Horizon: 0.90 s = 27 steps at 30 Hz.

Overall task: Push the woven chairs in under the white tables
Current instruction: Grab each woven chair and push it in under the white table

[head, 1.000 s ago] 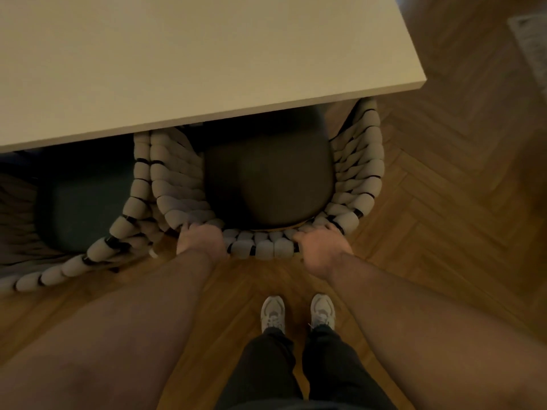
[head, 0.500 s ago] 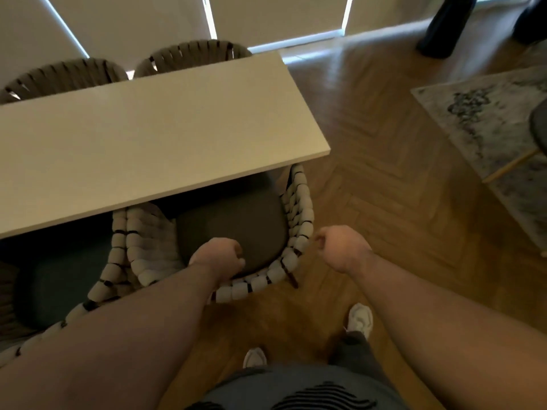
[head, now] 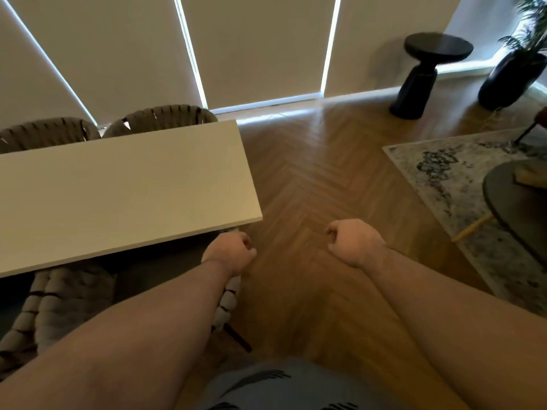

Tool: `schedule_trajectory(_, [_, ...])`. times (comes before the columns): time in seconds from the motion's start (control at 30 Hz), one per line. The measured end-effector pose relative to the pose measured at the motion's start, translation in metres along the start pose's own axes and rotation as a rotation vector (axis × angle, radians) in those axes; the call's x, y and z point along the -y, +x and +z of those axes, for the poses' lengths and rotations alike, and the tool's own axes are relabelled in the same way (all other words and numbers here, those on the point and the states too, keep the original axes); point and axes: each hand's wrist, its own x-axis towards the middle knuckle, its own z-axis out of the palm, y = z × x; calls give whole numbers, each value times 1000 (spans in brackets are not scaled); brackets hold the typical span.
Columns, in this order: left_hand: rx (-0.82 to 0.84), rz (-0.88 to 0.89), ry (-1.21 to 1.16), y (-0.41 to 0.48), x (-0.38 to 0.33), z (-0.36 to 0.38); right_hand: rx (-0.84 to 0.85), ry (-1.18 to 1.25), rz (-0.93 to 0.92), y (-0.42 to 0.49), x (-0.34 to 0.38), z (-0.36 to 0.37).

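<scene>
- Since half a second before, the view had swung up and to the right — more window blinds (head: pixel 254 45) and wood floor (head: pixel 319 173) showed, and the near woven chair (head: pixel 74 294) had slid toward the lower left, tucked under the white surface (head: pixel 118 187).
- Both hands had come off the chair back that they gripped a second earlier.
- The left hand (head: pixel 229 253) was curled into a loose fist, holding nothing — it hung over the chair's right rim, by the surface's near corner; whether it touched the weave I couldn't tell.
- The right hand (head: pixel 353 242) was also loosely curled and empty, out over bare floor, well apart from the chair.
- Two more woven chairs (head: pixel 159 116) stood pushed in at the surface's far edge.
- Open floor ran to the right of the surface's end, up to the rug (head: pixel 444 179); a black side table (head: pixel 426 72) stood near the wall.
</scene>
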Motion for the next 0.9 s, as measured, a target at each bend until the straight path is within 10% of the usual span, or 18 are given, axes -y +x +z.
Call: schedule_trajectory(0.9, [-184, -242, -230, 386, -72, -129, 10, 17, -159, 423, -22, -161])
